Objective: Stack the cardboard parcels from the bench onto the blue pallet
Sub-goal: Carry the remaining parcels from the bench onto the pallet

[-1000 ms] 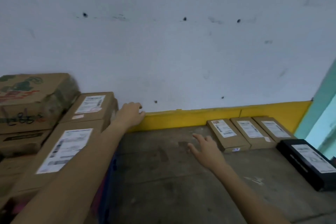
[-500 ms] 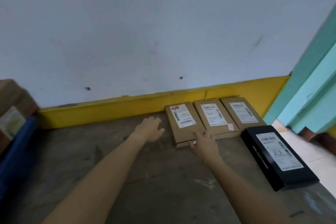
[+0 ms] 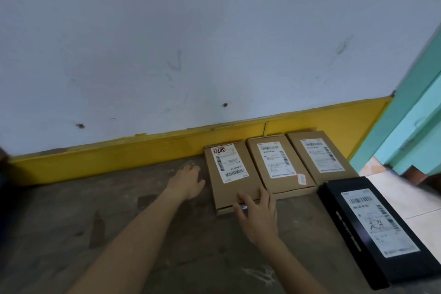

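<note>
Three flat cardboard parcels with white labels lie side by side on the grey bench against the yellow skirting: the left parcel, the middle parcel and the right parcel. My right hand rests with spread fingers on the near end of the left parcel. My left hand lies just left of that parcel's long edge, fingers relaxed, barely apart from it. The blue pallet is out of view.
A long black box with a white label lies at the bench's right edge. The bench surface stretches left of the parcels. A white wall rises behind; a turquoise door frame and tiled floor lie at the right.
The view swung right, away from the stacked boxes. My left hand left the stack and came beside the left parcel; my right hand moved forward onto its near end.
</note>
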Demonstrator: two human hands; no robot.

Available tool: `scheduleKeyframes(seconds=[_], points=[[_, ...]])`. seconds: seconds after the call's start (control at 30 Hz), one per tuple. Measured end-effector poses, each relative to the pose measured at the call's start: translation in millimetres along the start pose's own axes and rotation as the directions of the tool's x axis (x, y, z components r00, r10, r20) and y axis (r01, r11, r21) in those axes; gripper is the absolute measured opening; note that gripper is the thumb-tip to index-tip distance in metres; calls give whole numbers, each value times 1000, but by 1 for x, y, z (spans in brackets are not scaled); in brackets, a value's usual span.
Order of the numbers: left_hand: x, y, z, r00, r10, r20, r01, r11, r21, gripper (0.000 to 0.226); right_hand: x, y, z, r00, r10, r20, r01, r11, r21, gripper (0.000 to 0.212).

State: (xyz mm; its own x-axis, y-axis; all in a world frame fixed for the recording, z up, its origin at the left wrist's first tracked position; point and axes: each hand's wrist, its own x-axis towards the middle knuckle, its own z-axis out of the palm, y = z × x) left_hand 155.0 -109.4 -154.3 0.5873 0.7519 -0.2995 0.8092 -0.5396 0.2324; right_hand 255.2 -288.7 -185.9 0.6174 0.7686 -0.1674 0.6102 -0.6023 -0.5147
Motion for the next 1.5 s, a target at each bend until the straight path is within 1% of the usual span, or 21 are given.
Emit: scheduleKeyframes(seconds=[0.13,0.2,0.3,0.37,0.47,0.53,0.6,0.7,0.8,0.93,1.0,1.13,1.27,1.4,1.5], points=[[24,13,2,998,42,-36,-45,996,-72,52,-1,-3,5,996,53,-69,-48,997,64,34],[35,19,4,997,52,-59,-58,992,-109,57,-4,-5,10,991,87,-103,-78,993,90,30],[50,25,6,999,9,-47,-16,988,-151,66,-8,-5,15,985,117,-129,-101,988,119,30],[59,24,6,1000,-17,-5,15,982,-189,69,-9,-5,17,980,140,-145,-118,982,148,38],[70,19,5,998,-32,53,44,965,-259,72,-11,-6,18,954,248,-166,-205,949,240,69],[75,16,5,997,-25,73,46,951,-304,73,-12,-6,19,938,314,-144,-260,916,305,80],[76,14,5,998,-13,68,36,935,-352,73,-11,-8,19,934,336,-122,-282,903,325,79],[73,12,4,999,-7,42,24,902,-431,72,-12,-11,22,938,326,-114,-266,892,365,75],[65,12,2,1000,-18,13,22,890,-456,71,-17,-16,25,943,312,-116,-243,882,403,69],[50,6,-7,999,-33,5,31,871,-491,70,-27,-35,27,929,349,-120,-255,843,473,65],[40,0,-17,999,-45,-4,37,864,-502,70,-33,-44,27,927,342,-152,-229,839,493,63],[8,-23,-49,992,-113,-61,64,847,-529,71,-45,-71,19,930,277,-240,-124,854,506,58],[-37,-61,-93,978,-138,-159,24,824,-565,65,-68,-116,7,932,154,-329,50,843,536,56],[-96,-108,-136,952,-180,-247,5,817,-576,66,-108,-170,1,935,35,-354,166,836,523,54],[-147,-145,-163,927,-192,-322,-24,827,-562,63,-148,-210,4,934,-25,-356,221,825,521,56]])
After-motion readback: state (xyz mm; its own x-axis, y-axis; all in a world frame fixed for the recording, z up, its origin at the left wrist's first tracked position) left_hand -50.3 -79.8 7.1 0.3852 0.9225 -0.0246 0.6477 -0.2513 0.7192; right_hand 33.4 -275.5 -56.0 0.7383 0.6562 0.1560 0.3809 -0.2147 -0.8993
